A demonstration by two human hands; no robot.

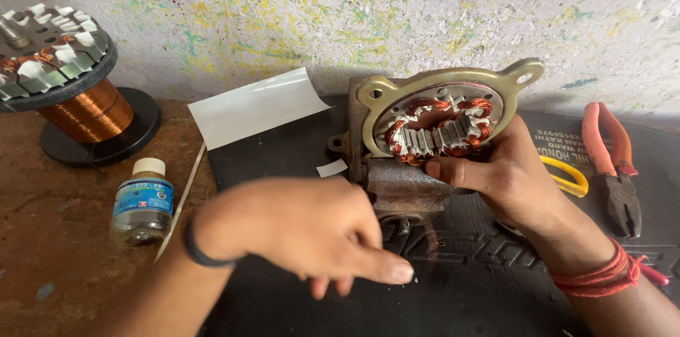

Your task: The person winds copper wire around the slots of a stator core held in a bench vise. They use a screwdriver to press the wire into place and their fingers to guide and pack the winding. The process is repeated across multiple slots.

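Behind right hand (506, 181), stator (439, 128) lower edge hidden

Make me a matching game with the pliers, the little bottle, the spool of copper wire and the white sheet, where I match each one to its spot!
Things:
1. pliers
2. little bottle
3. spool of copper wire
4. white sheet

Places:
A. leaning against the wall, just left of the motor part that the right hand steadies
B. far left, in the back corner of the table
C. far right, on the black mat
D. on the brown tabletop, beside the left hand and its wrist

Pairs: 1-C, 2-D, 3-B, 4-A
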